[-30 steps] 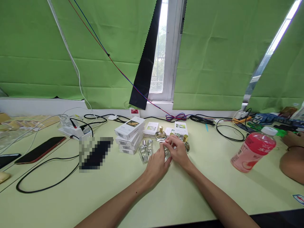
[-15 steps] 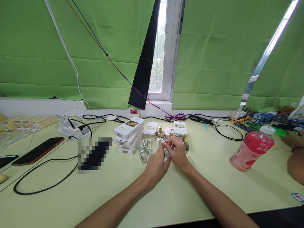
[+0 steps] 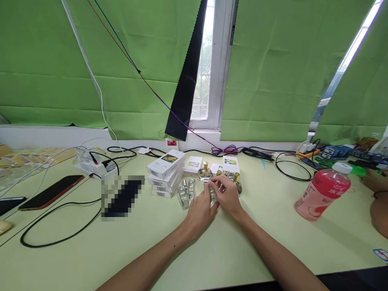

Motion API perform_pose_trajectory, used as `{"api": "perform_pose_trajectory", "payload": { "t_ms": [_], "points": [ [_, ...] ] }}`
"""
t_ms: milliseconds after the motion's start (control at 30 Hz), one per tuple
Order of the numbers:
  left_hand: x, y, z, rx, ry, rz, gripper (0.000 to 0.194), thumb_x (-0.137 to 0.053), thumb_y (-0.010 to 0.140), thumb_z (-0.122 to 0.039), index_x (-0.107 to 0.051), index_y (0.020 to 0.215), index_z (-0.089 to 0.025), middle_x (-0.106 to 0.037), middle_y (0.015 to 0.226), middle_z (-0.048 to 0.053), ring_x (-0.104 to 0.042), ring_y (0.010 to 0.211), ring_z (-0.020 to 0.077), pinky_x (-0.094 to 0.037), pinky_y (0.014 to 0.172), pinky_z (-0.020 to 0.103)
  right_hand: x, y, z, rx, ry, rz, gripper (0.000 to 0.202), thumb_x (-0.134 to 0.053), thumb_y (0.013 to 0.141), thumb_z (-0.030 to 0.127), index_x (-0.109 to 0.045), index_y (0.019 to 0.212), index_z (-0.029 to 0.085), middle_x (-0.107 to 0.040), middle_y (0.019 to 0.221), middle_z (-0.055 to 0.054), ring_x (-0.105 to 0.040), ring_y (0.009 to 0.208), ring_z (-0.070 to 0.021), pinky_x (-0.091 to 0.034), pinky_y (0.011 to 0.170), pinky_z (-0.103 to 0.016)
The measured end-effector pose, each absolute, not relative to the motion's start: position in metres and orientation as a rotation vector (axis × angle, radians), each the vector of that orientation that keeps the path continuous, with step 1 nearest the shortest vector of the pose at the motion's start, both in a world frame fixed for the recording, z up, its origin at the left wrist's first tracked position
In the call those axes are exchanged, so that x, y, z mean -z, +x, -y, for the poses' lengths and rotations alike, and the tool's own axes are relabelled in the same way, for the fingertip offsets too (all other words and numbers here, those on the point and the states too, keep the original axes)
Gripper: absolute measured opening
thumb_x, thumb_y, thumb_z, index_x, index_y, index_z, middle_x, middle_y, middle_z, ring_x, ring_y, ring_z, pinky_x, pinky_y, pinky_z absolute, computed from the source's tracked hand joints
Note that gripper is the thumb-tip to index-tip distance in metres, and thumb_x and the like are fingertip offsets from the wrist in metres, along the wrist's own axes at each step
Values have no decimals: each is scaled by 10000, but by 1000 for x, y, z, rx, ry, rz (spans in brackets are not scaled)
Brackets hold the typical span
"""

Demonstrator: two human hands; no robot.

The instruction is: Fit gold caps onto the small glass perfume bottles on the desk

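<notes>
Both of my hands meet in the middle of the table around a small clear glass perfume bottle (image 3: pixel 212 198), mostly covered by fingers. My left hand (image 3: pixel 200 208) is closed around it from the left. From the right, my right hand (image 3: pixel 226 195) pinches at its top; what lies between those fingertips is hidden. Beside my left hand are a clear bottle lying tilted (image 3: pixel 183 196) and a slimmer clear bottle (image 3: pixel 190 188). Just behind my fingers stands a round bottle with a gold top (image 3: pixel 205 172). Another gold-topped bottle (image 3: pixel 237 182) is right of my right hand.
White picture boxes (image 3: pixel 166 167) are stacked at left, with flat white boxes (image 3: pixel 193 165) behind the bottles. A pink drink bottle (image 3: pixel 322 193) stands at right, near another person's arm (image 3: pixel 378 210). Phones (image 3: pixel 52 192), a power strip (image 3: pixel 96 165) and cables (image 3: pixel 257 153) lie around.
The whole view has shifted very slightly. Both hands stay together at the same bottle, with only a tiny movement of the fingers.
</notes>
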State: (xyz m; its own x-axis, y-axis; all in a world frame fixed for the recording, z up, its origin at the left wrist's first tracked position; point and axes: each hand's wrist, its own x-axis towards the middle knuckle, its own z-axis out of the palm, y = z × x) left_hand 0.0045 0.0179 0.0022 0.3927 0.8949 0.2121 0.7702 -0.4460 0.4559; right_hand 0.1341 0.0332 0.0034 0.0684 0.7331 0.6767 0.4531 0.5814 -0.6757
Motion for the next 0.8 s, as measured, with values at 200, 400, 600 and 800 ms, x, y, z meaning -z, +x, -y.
{"api": "perform_pose_trajectory", "payload": {
  "t_ms": [200,400,600,800],
  "points": [
    [-2,4,-18,-634,2359,-1448,384,-458,930,-269,-336,1278,-162,-703,941,110,-693,856,295,-409,628,301,-4,135,-33,-260,-1026,1585,110,-590,893,249,-688,889,199,-647,875,-50,-536,657,-148,-444,557,-266],
    [-3,5,-18,-632,2345,-1450,334,-458,923,-259,-362,1230,-167,-702,952,116,-690,904,306,-413,645,305,-4,135,-33,-263,-1039,1578,135,-603,873,239,-685,973,202,-647,861,-43,-533,645,-149,-441,546,-267],
    [-3,4,-18,-640,2342,-1441,378,-473,912,-242,-338,1257,-167,-704,945,109,-693,887,301,-393,625,294,-3,135,-33,-265,-1053,1573,155,-610,857,246,-674,989,197,-648,856,-42,-532,650,-151,-437,538,-262],
    [-3,4,-17,-656,2346,-1436,363,-460,924,-265,-347,1254,-166,-704,940,115,-694,878,302,-385,608,291,-6,134,-31,-273,-1063,1554,160,-608,864,274,-675,988,199,-654,872,-42,-517,632,-143,-444,540,-262]
  ]
}}
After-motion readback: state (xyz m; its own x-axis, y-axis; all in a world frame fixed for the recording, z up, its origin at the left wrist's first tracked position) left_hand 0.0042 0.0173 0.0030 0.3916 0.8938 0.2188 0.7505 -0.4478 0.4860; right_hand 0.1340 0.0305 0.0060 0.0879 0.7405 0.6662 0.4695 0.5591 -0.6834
